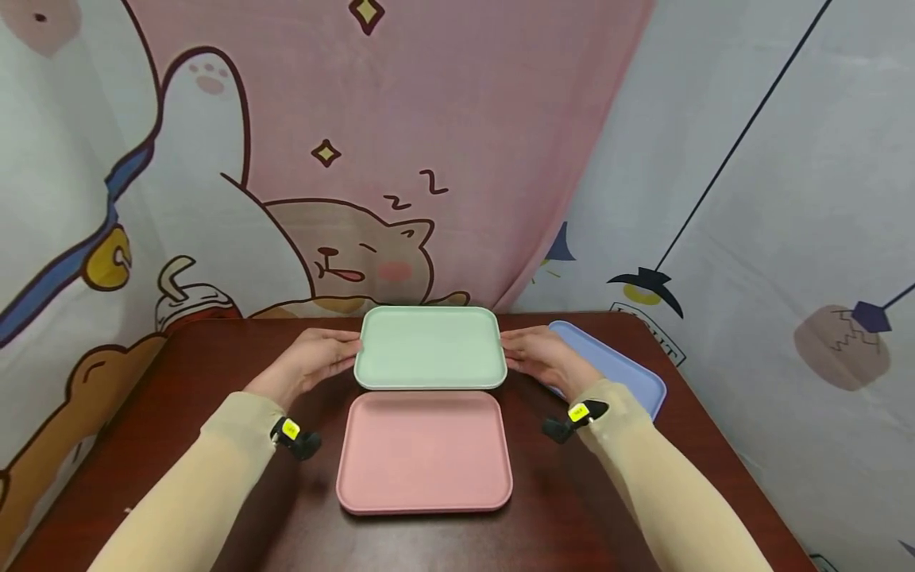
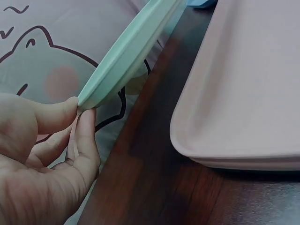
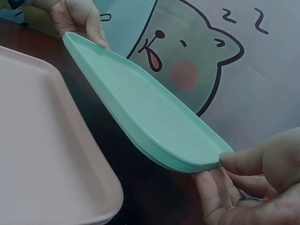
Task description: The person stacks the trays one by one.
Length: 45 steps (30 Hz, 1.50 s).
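A mint green tray (image 1: 430,347) is held up by its two short ends near the table's back edge, close behind a pink tray (image 1: 426,453). My left hand (image 1: 312,361) pinches the green tray's left end, thumb on the rim and fingers beneath, as the left wrist view shows. At the opposite end, my right hand (image 1: 541,355) grips the rim the same way, its thumb on top in the right wrist view. The pink tray lies flat on the table, apart from both hands. Behind my right wrist lies a blue tray (image 1: 629,367), set at a slant and partly hidden.
The dark brown table (image 1: 236,349) ends at the back against a hanging cloth (image 1: 457,159) with cartoon animals. More pale cloth (image 1: 786,262) hangs along the right side. Dark wrist cameras sit on both sleeves.
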Tool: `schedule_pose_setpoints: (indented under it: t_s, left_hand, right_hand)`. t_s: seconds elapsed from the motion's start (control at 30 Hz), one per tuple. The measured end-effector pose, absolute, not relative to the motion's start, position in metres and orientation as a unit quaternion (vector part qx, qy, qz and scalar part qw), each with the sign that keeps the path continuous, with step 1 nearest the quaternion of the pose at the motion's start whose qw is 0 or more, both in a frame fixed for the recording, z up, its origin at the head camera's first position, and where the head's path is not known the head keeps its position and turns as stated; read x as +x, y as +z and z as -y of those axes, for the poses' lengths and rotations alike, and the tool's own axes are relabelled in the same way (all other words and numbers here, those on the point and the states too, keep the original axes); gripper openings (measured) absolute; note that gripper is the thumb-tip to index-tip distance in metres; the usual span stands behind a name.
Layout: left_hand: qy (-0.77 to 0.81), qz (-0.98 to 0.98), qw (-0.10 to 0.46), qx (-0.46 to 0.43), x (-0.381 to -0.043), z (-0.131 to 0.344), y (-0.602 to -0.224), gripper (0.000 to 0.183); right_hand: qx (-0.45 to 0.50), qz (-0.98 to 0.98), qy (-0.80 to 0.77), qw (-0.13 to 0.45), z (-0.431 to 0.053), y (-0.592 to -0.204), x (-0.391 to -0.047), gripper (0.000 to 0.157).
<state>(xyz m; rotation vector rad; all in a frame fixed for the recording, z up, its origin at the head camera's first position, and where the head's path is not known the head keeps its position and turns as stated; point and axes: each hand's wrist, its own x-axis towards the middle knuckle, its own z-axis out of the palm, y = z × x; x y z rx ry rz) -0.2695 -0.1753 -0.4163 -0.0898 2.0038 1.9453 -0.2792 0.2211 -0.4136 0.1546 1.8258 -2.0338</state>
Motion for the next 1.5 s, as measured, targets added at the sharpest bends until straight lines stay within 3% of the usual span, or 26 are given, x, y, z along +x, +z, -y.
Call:
schedule_pose_setpoints:
  t_s: [0.6, 1.5]
  left_hand:
    - [0.706, -0.681, 0.195, -0.006, -0.244, 0.177, -0.402, 0.048]
    - [0.721, -0.664, 0.197, -0.011, -0.217, 0.181, -0.400, 0.046]
  right_hand:
    - [0.001, -0.658, -0.720, 0.221, -0.235, -0.399, -0.255, 0.047]
    - [-0.001, -0.657, -0.718, 0.229, -0.236, -0.394, -0.233, 0.038]
